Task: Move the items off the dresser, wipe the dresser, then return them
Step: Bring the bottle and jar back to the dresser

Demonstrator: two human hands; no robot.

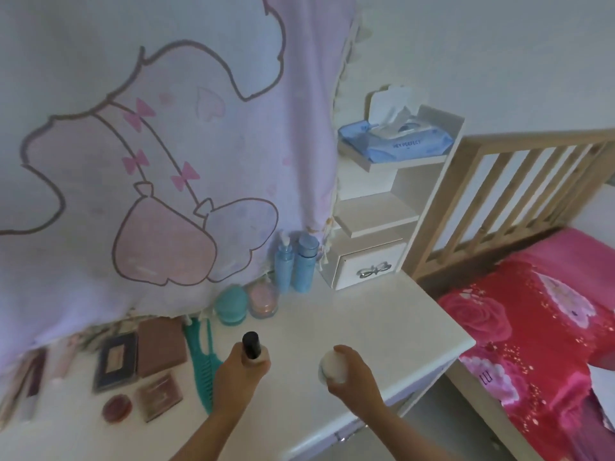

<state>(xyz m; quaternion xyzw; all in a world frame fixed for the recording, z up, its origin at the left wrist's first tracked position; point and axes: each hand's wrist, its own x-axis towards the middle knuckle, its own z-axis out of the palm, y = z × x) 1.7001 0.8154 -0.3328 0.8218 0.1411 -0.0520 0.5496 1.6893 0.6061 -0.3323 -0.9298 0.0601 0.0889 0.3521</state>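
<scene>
1. Left hand (240,377): fingers curled round upright black-capped bottle (251,345), over table (366,321).
2. Right hand (353,377): fingers wrapped round white jar (332,367), near table's front edge.
3. Blue wipes pack (399,143) on shelf (392,165): blurred, reads "HEY PERFECT".

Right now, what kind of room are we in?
Most likely a bedroom: a bed with a pink rose-print bedspread and a slatted wooden frame stands beside a white dresser holding makeup palettes and blue bottles.
</scene>
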